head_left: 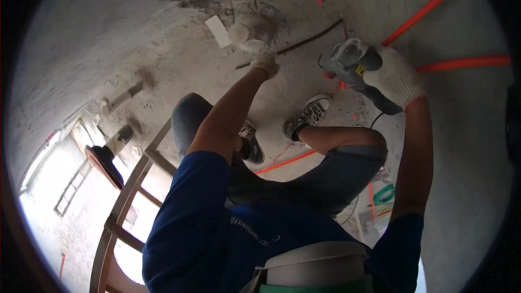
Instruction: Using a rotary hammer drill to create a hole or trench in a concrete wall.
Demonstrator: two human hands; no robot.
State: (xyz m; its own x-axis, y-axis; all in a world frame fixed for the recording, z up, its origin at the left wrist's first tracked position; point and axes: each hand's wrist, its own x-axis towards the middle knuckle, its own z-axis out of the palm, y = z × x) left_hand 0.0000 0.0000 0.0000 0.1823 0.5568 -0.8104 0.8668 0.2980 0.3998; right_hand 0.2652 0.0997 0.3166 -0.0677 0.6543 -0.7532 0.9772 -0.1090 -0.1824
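In a pale work glove, my right hand [399, 78] grips a grey corded power tool [347, 65] with a rounded, dusty front end. The tool is held off to my right, above the floor, and its dark cord hangs by the handle. My gloved left hand [265, 65] reaches down in front of me beside a dusty, rounded pale object [249, 33]. A thin dark rod [312, 37] crosses right by that hand; whether the hand touches it I cannot tell. The left fingers blend into the dust and are hard to make out.
Orange-red conduits [429, 8] run along the grey surface at right. A white rectangular piece [218, 31] lies beyond my left hand. Pipe stubs [124, 97] stick out at left. A wooden frame [127, 190] stands by my left side. Rubble and dust surround my shoes [312, 114].
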